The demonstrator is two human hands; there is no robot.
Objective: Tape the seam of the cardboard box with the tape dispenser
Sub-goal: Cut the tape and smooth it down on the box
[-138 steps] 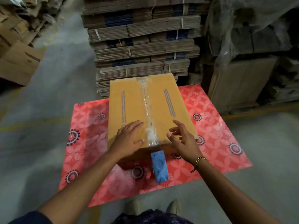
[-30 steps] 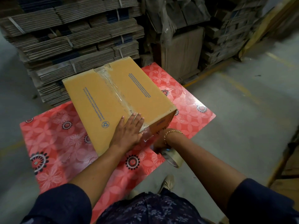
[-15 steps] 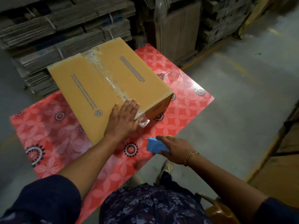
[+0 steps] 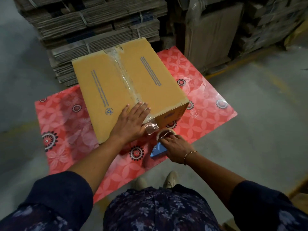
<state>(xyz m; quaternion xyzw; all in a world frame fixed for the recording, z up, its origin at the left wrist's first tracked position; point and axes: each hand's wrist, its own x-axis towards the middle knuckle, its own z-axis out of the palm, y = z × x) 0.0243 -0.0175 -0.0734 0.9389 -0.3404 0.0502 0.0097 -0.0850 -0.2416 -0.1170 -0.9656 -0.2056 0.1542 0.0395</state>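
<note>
A brown cardboard box (image 4: 150,90) lies on a red flowered table (image 4: 208,114). Clear tape runs along its middle seam from the far edge to the near edge. A loose tape end (image 4: 151,127) hangs off the near edge. My left hand (image 4: 131,122) presses flat on the box top at the near end of the seam, fingers spread. My right hand (image 4: 175,149) grips the blue tape dispenser (image 4: 157,150) just below the box's near corner, with its tape roll (image 4: 165,132) pointing toward the box.
Tied bundles of flattened cardboard (image 4: 100,29) are stacked behind the table. More cardboard sheets and wrapped stacks (image 4: 215,32) stand at the back right. Grey concrete floor (image 4: 258,130) surrounds the table. My shoes (image 4: 171,179) show under the table's near edge.
My right hand has brought the dispenser up closer to the box's near edge, and the roll now shows. My left hand stays pressed on the seam's near end. The camera view has shifted.
</note>
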